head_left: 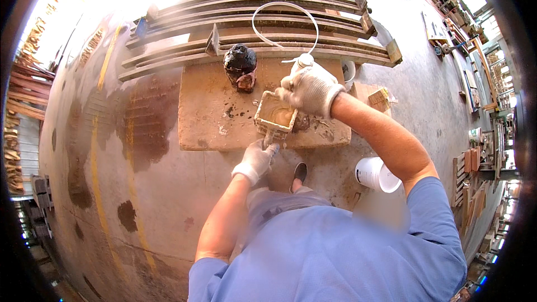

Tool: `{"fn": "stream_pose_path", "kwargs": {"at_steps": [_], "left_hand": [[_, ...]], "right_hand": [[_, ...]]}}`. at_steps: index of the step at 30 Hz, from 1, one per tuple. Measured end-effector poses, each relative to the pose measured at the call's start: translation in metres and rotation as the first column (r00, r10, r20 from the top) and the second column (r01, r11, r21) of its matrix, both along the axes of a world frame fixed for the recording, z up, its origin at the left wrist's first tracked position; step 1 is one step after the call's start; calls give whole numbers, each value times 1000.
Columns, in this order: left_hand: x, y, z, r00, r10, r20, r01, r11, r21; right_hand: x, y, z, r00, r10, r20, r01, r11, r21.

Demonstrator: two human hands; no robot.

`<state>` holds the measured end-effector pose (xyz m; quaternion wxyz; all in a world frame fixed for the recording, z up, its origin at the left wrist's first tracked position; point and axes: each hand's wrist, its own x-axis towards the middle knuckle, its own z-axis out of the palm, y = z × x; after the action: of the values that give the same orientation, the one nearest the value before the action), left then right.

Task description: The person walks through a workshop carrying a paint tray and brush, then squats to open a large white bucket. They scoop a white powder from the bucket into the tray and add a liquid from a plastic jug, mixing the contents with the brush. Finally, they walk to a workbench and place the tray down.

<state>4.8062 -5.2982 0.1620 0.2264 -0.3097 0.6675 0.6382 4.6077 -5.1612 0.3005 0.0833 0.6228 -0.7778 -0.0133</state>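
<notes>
My left hand (256,162), in a pale knit glove, is closed round the handle (271,135) of a small square pot. The pot (259,116) has a crusted pale rim and some tan, wet-looking stuff inside. Over its far right corner, my gloved right hand (313,90) is closed on a white-topped thing (305,60), its body mostly hidden by the glove. A thin white tube (287,4) loops up from near that top. Behind the pot stands a dark lump (240,61), seemingly wrapped in black plastic, with a brownish lower part.
Stained brown board (201,112) lies under the pot. Long grooved beams (184,56) with upright end plates cross behind it. A white bucket (369,173) lies or stands right of my legs. Near the board's right edge sits a wooden block (380,99). Stacked timber lines both sides.
</notes>
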Motion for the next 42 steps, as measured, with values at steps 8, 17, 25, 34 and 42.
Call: {"fn": "stream_pose_path", "kwargs": {"at_steps": [8, 17, 25, 34, 42], "left_hand": [[1, 0, 9, 1000, 9, 2, -9, 1000, 8], [-1, -1, 3, 1000, -19, 14, 19, 1000, -15], [-3, 0, -1, 998, -44, -41, 42, 998, -44], [-1, -1, 1, 999, -36, -27, 36, 999, -23], [2, -2, -4, 999, -12, -42, 12, 1000, -3]], "right_hand": [[17, -4, 8, 678, -296, 673, 423, 906, -26], [19, 0, 0, 759, -137, 637, 331, 923, -197], [19, -1, -19, 553, -115, 825, 406, 902, -147], [30, -2, -13, 520, -110, 847, 402, 907, -129], [30, 6, 6, 690, -341, 639, 394, 917, 64]]}}
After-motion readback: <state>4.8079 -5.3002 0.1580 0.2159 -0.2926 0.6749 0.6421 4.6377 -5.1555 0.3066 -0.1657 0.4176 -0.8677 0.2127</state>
